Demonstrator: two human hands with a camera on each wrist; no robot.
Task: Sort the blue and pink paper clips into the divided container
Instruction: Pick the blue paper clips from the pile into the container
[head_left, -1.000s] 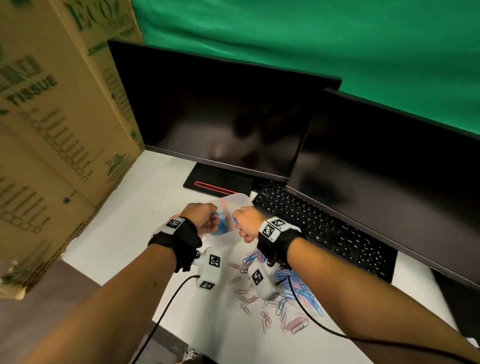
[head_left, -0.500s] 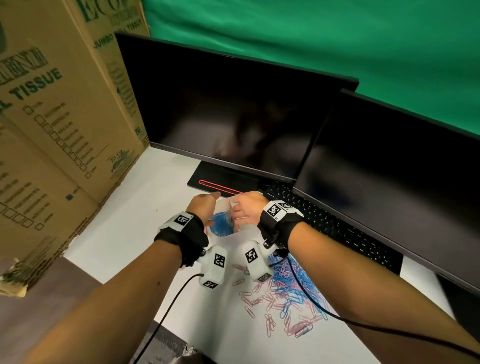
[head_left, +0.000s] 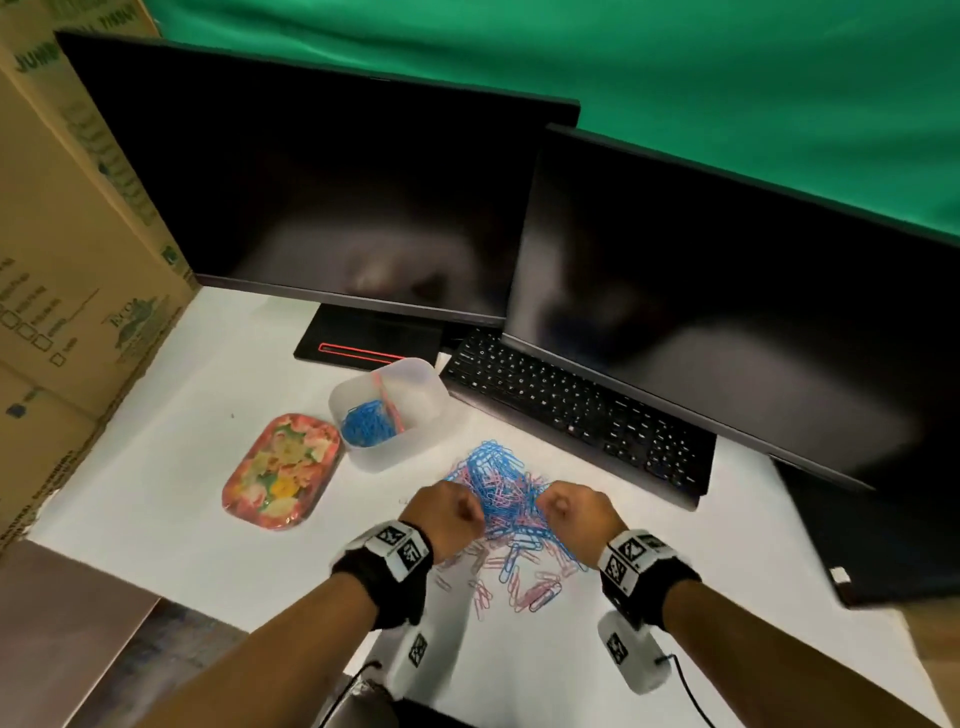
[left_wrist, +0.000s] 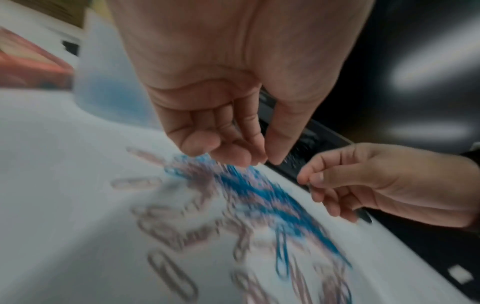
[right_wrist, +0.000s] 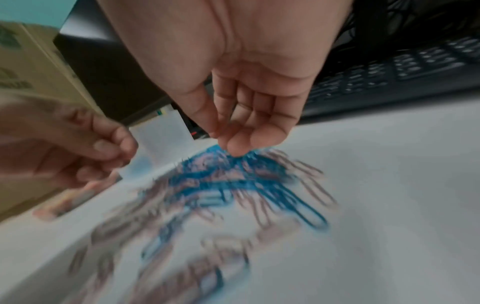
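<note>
A translucent divided container (head_left: 422, 385) stands near the monitor foot, with blue clips (head_left: 366, 429) in its left compartment and a few pink ones (head_left: 390, 408) along the divider. A mixed pile of blue and pink paper clips (head_left: 503, 486) lies on the white table in front of it. My left hand (head_left: 451, 513) hovers at the pile's left edge, fingers curled, thumb meeting the fingertips (left_wrist: 242, 160); no clip shows in it. My right hand (head_left: 575, 512) hovers at the right edge, curled the same way (right_wrist: 235, 150), with nothing visible in its pinch.
A floral tin lid (head_left: 283, 470) lies left of the container. A black keyboard (head_left: 571, 415) and two dark monitors (head_left: 322, 208) stand behind. A large cardboard box (head_left: 67, 234) walls off the left side. Loose clips (head_left: 524, 592) are scattered toward me.
Both hands have drawn back from over the container to the near pile of clips, leaving the container uncovered. The head view has tilted down and now shows the floral lid.
</note>
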